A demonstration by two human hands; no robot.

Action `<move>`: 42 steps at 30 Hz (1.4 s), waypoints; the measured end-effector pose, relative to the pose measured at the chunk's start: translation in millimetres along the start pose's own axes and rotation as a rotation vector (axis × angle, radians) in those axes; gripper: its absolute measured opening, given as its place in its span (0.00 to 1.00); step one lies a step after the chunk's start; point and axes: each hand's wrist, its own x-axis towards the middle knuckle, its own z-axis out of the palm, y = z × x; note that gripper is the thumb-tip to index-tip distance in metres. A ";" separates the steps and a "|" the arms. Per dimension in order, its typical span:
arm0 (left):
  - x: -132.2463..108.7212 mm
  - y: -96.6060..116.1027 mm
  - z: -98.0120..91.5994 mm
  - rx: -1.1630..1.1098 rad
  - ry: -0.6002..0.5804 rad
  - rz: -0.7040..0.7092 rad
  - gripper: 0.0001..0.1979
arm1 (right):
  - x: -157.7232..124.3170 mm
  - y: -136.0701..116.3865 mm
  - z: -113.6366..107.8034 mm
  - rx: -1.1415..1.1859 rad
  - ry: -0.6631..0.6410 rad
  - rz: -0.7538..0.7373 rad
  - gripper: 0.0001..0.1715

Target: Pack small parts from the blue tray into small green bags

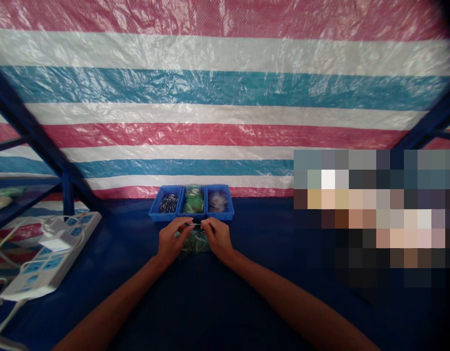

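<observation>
Left hand [172,241] and right hand [219,239] meet fingertip to fingertip, both pinching a thin piece [196,224] too small to identify. It's held just above a clear bag of green parts [196,242] on the blue table [247,292]. Three blue bins [191,202] sit right behind, with a power strip [51,258] far left.

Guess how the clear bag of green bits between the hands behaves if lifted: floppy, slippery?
Probably floppy: the bag looks like thin film slumped flat on the table, so it would likely sag around its loose green fill. Likely light, since the pieces look small. The clear film may slide easily on the table; rolling seems unlikely.
</observation>
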 end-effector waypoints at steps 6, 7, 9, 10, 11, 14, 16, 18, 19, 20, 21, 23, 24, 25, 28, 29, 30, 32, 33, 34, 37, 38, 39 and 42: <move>1.1 1.7 -1.8 0.018 0.013 0.035 0.09 | 0.5 0.7 0.5 -0.020 0.019 -0.005 0.18; 1.3 2.4 -1.9 0.018 0.014 0.033 0.08 | 0.6 0.7 0.5 -0.017 0.019 -0.006 0.18; 1.4 3.3 -1.6 0.012 0.011 0.025 0.08 | 0.7 0.5 0.3 -0.007 0.014 -0.004 0.19; 1.2 3.4 -1.3 0.008 0.009 0.020 0.08 | 0.7 0.2 0.2 -0.002 0.013 -0.003 0.19; 0.9 3.2 -0.9 0.006 0.004 0.011 0.08 | 0.5 -0.2 0.0 0.006 0.016 -0.001 0.19; -0.4 1.2 0.2 0.008 0.000 -0.048 0.09 | -0.4 -1.5 0.0 0.046 0.047 0.007 0.15; -1.3 -0.7 0.7 0.015 0.023 -0.096 0.10 | -1.1 -1.6 0.7 0.074 0.059 0.011 0.13; -1.9 -2.5 0.8 0.023 0.053 -0.128 0.10 | -1.5 -1.0 1.7 0.085 0.053 -0.003 0.11; -2.1 -3.2 0.7 0.026 0.061 -0.135 0.11 | -1.6 -0.6 2.2 0.085 0.049 -0.014 0.11; -2.3 -3.7 0.6 0.028 0.065 -0.139 0.11 | -1.6 -0.2 2.7 0.085 0.047 -0.023 0.10; -2.4 -4.1 0.5 0.027 0.063 -0.141 0.11 | -1.5 0.2 3.0 0.083 0.048 -0.028 0.10; -2.6 -4.3 0.2 0.019 0.059 -0.144 0.11 | -1.3 0.4 3.1 0.080 0.046 -0.027 0.09; -2.6 -4.2 0.1 0.013 0.057 -0.148 0.11 | -1.3 0.3 3.0 0.078 0.042 -0.025 0.09; -2.6 -4.1 -0.1 0.005 0.054 -0.155 0.11 | -1.2 0.1 2.7 0.075 0.036 -0.024 0.09; -1.7 -2.9 -0.7 -0.021 0.033 -0.175 0.12 | -0.8 -0.5 2.0 0.060 0.020 -0.024 0.10; -1.0 -2.4 -1.0 -0.028 0.026 -0.173 0.12 | -0.6 -0.5 1.9 0.054 0.020 -0.022 0.10; -0.3 -1.7 -1.2 -0.034 0.018 -0.167 0.12 | -0.4 -0.4 1.8 0.049 0.023 -0.020 0.11; 1.4 -0.3 -1.3 -0.033 0.000 -0.145 0.12 | 0.1 0.3 1.9 0.039 0.035 -0.019 0.11; 2.3 0.3 -1.2 -0.030 -0.013 -0.132 0.12 | 0.3 0.8 1.9 0.032 0.042 -0.018 0.11; 3.0 0.8 -1.0 -0.026 -0.027 -0.120 0.11 | 0.5 1.4 1.9 0.025 0.047 -0.019 0.12; 4.2 1.4 0.2 -0.015 -0.049 -0.093 0.09 | 0.9 2.6 1.3 0.007 0.047 -0.017 0.13; 4.4 1.4 0.6 -0.013 -0.052 -0.090 0.08 | 0.8 2.7 0.9 0.004 0.046 -0.015 0.14; 4.5 1.4 0.8 -0.010 -0.052 -0.092 0.08 | 0.8 2.6 0.6 0.006 0.043 -0.013 0.14; 4.7 1.8 0.4 -0.004 -0.055 -0.102 0.08 | 0.2 1.3 0.0 0.040 0.040 0.001 0.12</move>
